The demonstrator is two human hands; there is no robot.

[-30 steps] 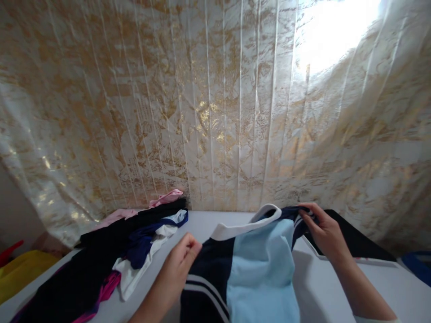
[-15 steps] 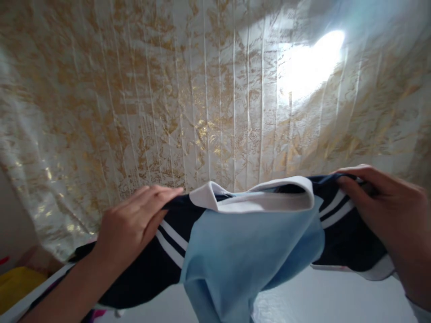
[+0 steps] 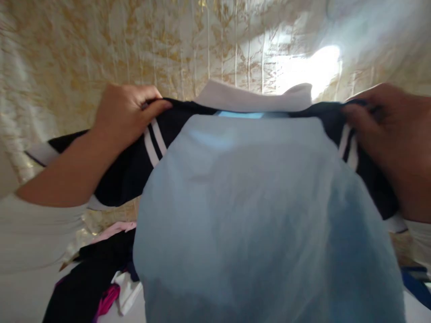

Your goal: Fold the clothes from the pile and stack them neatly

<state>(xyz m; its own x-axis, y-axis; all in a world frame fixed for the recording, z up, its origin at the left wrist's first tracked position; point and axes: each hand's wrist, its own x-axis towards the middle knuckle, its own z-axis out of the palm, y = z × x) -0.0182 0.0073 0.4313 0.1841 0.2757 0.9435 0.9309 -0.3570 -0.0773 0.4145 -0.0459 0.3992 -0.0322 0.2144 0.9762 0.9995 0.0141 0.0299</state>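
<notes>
A light blue polo shirt [image 3: 242, 202] hangs spread between my two hands, filling most of the lower view. Its collar is white, and its dark navy sleeves carry paired white stripes. My left hand [image 3: 126, 112] pinches the dark shoulder at the left of the collar, thumb toward me. At the right, my right hand [image 3: 387, 130] grips the opposite shoulder in the same way. The collar [image 3: 252, 96] stands up between them. The shirt's lower hem is out of the frame.
A pile of clothes lies at the lower left: a black garment [image 3: 87, 273], a white cloth [image 3: 126, 287], a magenta piece [image 3: 109, 300] and a pink one [image 3: 116, 229]. Dark blue fabric [image 3: 417, 287] shows at the lower right. A shiny gold-patterned sheet [image 3: 168, 49] covers the background.
Both hands have risen with the shirt, which now hangs spread out instead of bunched. The collar has turned from lying open toward me to standing up. The clothes pile has come into view.
</notes>
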